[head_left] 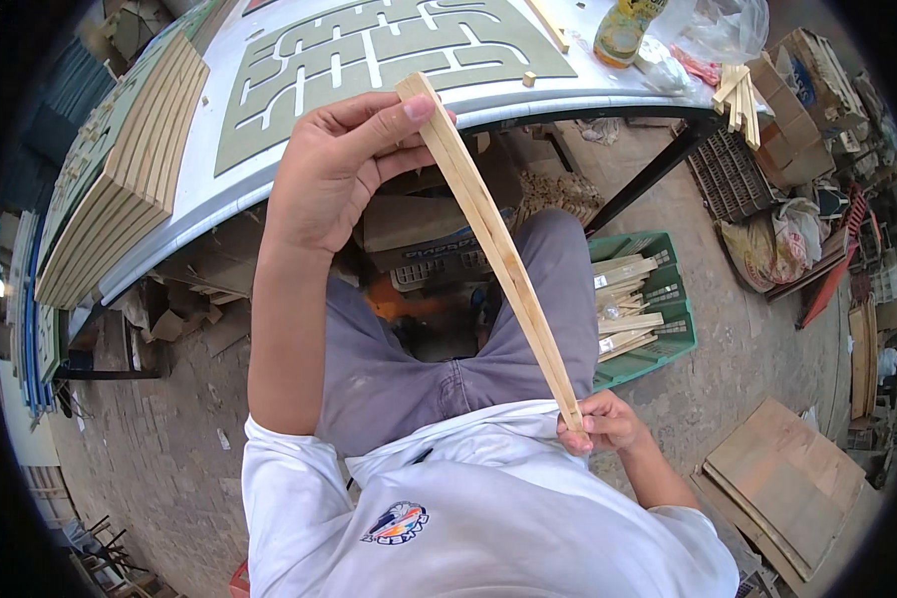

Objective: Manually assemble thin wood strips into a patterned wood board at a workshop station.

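A long, narrow strip of pale wood [501,254] slants across my lap, its far end up at the table edge and its near end at my right side. My left hand [354,149] pinches the far end between thumb and fingers. At the lower end, my right hand [606,424] grips the strip close to my shirt. Beyond my left hand, a grey-green board [309,75] with branching slots cut through it lies flat on the white table [194,189].
Slotted boards are stacked [120,189] at the table's left. A bottle [625,32], plastic bags [723,30] and wooden sticks [738,105] sit at its right end. A green crate [680,299] of wood strips stands beside my right leg. Flat wooden panels [792,488] lie on the floor at right.
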{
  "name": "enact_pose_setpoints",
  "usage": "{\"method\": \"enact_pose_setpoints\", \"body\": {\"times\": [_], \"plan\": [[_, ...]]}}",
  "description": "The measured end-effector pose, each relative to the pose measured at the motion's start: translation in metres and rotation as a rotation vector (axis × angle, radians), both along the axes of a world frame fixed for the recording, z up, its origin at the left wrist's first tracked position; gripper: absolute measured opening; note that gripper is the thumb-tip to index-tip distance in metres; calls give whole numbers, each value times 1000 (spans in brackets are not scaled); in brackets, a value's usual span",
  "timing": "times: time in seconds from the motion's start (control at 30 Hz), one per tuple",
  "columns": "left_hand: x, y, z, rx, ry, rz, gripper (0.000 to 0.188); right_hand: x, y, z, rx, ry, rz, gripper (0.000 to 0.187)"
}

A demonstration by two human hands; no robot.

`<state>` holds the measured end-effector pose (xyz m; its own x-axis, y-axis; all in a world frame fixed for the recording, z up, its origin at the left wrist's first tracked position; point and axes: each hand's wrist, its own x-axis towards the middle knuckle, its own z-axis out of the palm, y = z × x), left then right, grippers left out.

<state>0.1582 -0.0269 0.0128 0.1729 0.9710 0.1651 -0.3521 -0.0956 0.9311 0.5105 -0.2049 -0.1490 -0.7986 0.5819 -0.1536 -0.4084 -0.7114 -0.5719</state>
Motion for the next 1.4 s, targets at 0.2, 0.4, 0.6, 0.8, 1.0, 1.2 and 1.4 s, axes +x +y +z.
{"method": "enact_pose_setpoints", "body": {"times": [0.2, 0.4, 0.6, 0.8, 1.0, 1.2, 1.4], "plan": [[-12, 9, -2, -7, 4, 51, 27, -6, 2, 11, -222, 112, -83, 34], [2, 4, 4, 108, -120, 221, 47, -28, 14, 23, -215, 213, -63, 37], [88, -41, -34, 76, -536, -45, 59, -88, 27, 23, -357, 492, 17, 37], [95, -46, -46, 36, -683, -137, 51, -106, 23, 26, -351, 590, 19, 37], [96, -49, -61, -80, -736, -271, 57, -102, 37, 10, -211, 433, -63, 39], [90, -53, -66, 74, -551, -250, 63, -65, 94, 82, 679, -446, -247, 46], [108, -67, -78, 163, -296, -321, 66, -83, 131, 188, 1035, -345, -629, 46]]}}
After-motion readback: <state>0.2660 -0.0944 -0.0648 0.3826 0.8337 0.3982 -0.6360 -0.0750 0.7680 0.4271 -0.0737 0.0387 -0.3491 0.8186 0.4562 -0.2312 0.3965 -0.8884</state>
